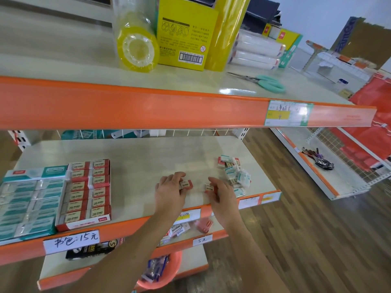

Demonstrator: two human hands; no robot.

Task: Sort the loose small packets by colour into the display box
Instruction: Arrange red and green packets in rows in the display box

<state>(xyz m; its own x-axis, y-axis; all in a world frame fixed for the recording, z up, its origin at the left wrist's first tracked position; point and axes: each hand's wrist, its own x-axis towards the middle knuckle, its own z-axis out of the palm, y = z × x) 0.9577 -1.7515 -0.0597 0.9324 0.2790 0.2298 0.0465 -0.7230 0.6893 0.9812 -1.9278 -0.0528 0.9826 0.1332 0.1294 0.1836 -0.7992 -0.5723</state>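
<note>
On the middle shelf point(137, 157) my left hand point(170, 190) grips a small red packet point(187, 184) marked 2B. Just to the right, my right hand point(221, 192) pinches a second red 2B packet point(209, 188). A loose pile of red and teal packets point(234, 174) lies at the shelf's right end, beside my right hand. At the left stands the red display box point(86, 191), filled with rows of red 2B packets. Next to it is the teal display box point(29, 199) with teal packets.
The upper shelf's orange front rail point(148, 106) overhangs the work area; tape rolls, a yellow box and teal scissors point(268, 83) sit on top. Lower shelves hold more goods and an orange basin point(163, 269). Another low shelf unit stands at the right on the wooden floor.
</note>
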